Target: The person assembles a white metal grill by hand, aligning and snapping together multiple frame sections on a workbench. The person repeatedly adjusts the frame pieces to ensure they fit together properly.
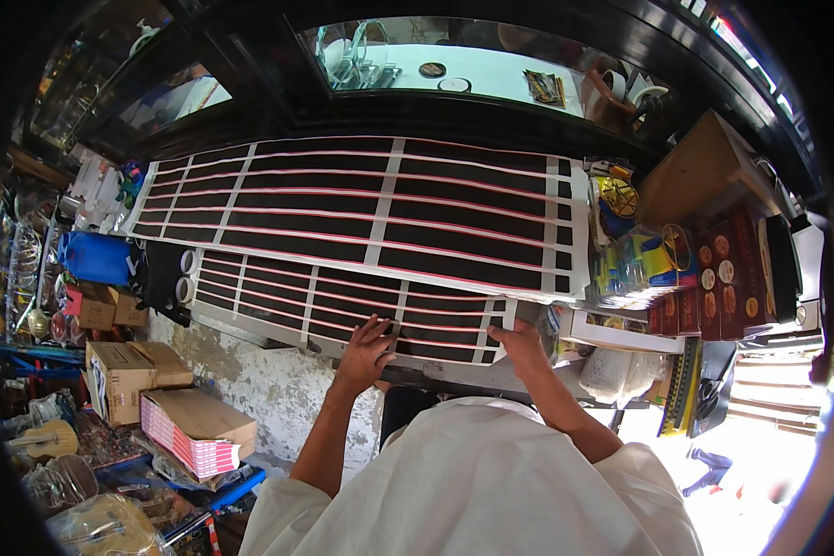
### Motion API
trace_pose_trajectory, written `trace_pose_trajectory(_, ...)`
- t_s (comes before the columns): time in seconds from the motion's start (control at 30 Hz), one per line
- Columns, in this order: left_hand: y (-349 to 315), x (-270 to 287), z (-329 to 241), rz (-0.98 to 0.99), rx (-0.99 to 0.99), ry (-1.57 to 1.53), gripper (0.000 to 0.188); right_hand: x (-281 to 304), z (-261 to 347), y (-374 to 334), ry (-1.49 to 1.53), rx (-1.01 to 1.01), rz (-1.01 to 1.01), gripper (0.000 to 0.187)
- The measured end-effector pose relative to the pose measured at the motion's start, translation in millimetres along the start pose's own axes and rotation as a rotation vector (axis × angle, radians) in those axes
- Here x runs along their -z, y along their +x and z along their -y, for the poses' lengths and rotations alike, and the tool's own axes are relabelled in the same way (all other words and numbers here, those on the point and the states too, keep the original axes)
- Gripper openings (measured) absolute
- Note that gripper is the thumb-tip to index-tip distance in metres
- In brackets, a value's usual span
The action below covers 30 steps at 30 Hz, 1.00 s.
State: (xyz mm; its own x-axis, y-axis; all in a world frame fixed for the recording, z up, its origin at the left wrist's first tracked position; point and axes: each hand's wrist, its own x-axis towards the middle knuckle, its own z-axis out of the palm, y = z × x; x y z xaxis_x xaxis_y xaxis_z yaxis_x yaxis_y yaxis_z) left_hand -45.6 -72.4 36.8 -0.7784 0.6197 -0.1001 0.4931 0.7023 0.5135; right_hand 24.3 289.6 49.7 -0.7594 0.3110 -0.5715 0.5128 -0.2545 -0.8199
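A long sheet [352,301], printed with black panels, red-edged white stripes and pale crossbars, lies across the work surface in front of me. My left hand [366,352] rests on its near edge, fingers spread and flat. At the sheet's right end, my right hand [522,347] grips the corner, thumb on top; the other fingers are partly hidden. Just beyond lies a larger stack of similar striped sheets [387,195], its front edge overlapping the far side of the nearer sheet.
Two white rolls [186,275] sit left of the nearer sheet. Cardboard boxes [120,375] and a blue bag [95,258] crowd the left. Dark red boxes [721,269] and clear-wrapped goods [635,259] stand at right. A black-framed glass cabinet [454,83] runs behind.
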Motion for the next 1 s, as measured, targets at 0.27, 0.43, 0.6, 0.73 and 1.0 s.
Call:
trace_pose_trajectory(0.27,-8,-7,1,-0.107,-0.035,0.118,0.041,0,11,-5,0.002,-0.026,0.019,0.027)
trace_pose_trajectory(0.43,-7,-13,4,-0.168,-0.042,0.127,0.040,-1,18,-4,-0.048,-0.093,0.002,0.031)
trace_pose_trajectory(0.6,-4,-20,8,-0.213,-0.062,0.151,0.037,1,18,-3,0.011,-0.064,0.009,0.032)
trace_pose_trajectory(0.73,-4,-27,10,-0.250,-0.072,0.250,0.034,7,15,1,-0.072,-0.099,0.009,0.025)
trace_pose_trajectory(1.0,-8,-44,1,-0.287,0.040,0.209,0.061,20,-28,18,-0.073,-0.114,-0.068,0.016)
